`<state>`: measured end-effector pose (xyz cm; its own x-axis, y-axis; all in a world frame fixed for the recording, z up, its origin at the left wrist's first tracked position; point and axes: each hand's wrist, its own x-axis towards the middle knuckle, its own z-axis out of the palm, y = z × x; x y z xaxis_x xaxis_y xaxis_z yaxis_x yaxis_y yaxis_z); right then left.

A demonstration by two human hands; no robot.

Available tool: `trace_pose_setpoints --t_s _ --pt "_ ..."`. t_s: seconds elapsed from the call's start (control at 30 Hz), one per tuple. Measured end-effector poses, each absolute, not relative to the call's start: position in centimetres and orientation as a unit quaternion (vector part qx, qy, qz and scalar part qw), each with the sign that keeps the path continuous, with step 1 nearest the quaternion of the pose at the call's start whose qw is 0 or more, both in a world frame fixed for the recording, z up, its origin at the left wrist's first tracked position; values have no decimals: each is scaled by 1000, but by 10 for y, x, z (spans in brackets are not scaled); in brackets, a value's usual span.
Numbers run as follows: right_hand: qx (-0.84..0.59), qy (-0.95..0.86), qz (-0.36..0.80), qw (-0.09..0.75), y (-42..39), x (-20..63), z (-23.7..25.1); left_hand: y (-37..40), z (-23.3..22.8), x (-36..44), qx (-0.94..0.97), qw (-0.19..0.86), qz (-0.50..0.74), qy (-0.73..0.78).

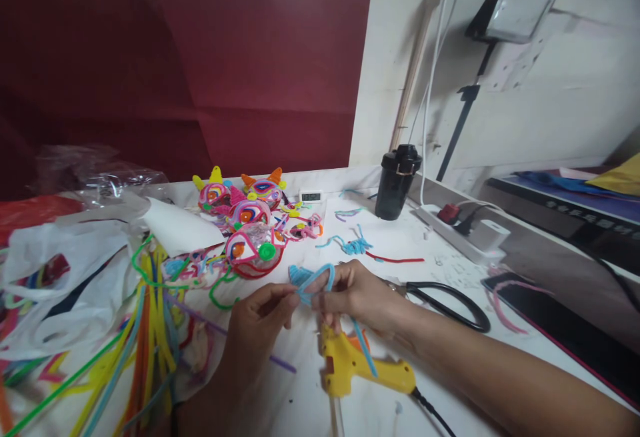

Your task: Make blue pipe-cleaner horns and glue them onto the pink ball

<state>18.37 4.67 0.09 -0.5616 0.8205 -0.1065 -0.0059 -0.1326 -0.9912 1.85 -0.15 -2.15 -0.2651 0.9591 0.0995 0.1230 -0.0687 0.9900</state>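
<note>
A: What's nearest on my feed?

B: From my remote seat I see one yellow plastic hot glue gun (360, 367) lying on the white desk (440, 270), its black cord running off toward the lower edge. Just above it are my two hands. The left hand (257, 320) and the right hand (357, 293) both pinch one fuzzy light-blue pipe cleaner (313, 280), bent into a loop between them.

A: And the grip on each side?

B: Each grip is closed on that blue pipe cleaner: left fingertips on the loop's left end, right fingers wrapped round its right side. One loose tail hangs down from the right hand across the glue gun. So the piece sits between the two hands, lifted off the desk.

A: To the sides?

B: On the left, a spread bundle of long straight pipe cleaners (145, 350) in yellow, orange, green and blue, too many and too overlapped for me to count. On the right, one pair of black-handled scissors (445, 300), close behind my right wrist.

A: Farther back?

B: I count four round pipe-cleaner faces (250, 247) in pink and red, two of them horned. Beyond lie one small tangle of blue pipe-cleaner offcuts (353, 245), one black cylindrical canister (397, 180), and one white power strip (463, 227) by the wall.
</note>
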Motion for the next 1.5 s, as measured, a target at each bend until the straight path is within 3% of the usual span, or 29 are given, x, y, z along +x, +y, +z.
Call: trace_pose_setpoints --t_s 1.0,1.23,1.5 --pt "-379 -597 634 313 39 178 7 -4 -20 17 516 392 516 560" --pt "-348 -595 655 310 40 180 4 -3 -22 17 507 352 526 584" --pt "-350 -582 656 330 43 179 -1 -2 -19 17 473 391 544 572"
